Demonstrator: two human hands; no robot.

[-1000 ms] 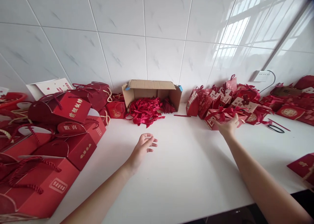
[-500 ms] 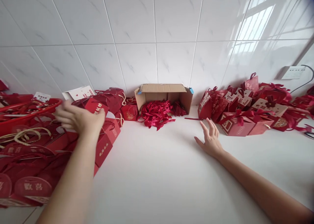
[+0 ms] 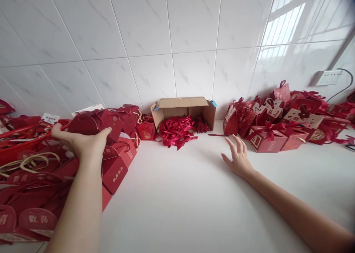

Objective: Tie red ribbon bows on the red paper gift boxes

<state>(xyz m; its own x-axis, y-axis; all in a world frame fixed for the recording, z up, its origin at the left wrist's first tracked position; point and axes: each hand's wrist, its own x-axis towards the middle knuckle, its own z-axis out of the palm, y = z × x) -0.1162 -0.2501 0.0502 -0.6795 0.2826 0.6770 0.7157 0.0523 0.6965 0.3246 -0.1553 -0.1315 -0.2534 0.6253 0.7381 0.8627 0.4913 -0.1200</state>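
Two bare hands are over a white counter (image 3: 180,194) that runs along a tiled wall (image 3: 138,23). The left hand (image 3: 81,144) clamps a red box (image 3: 95,120), with the thumb on its right near corner and the fingers curled round its left end. That box sits at the top of a heap of red gift boxes (image 3: 116,168) on the left side of the counter, close to the wall. The right hand (image 3: 239,159) is empty, with its fingers spread apart and palm down, low over bare counter. Whether it touches the surface cannot be told. Just beyond its fingertips is a cluster of ribboned boxes (image 3: 266,140). Between the two heaps, against the wall, a carton (image 3: 181,104) lies on its side with red ribbons (image 3: 176,129) spilling out of its mouth. A socket (image 3: 331,77) is fixed to the wall at far right.
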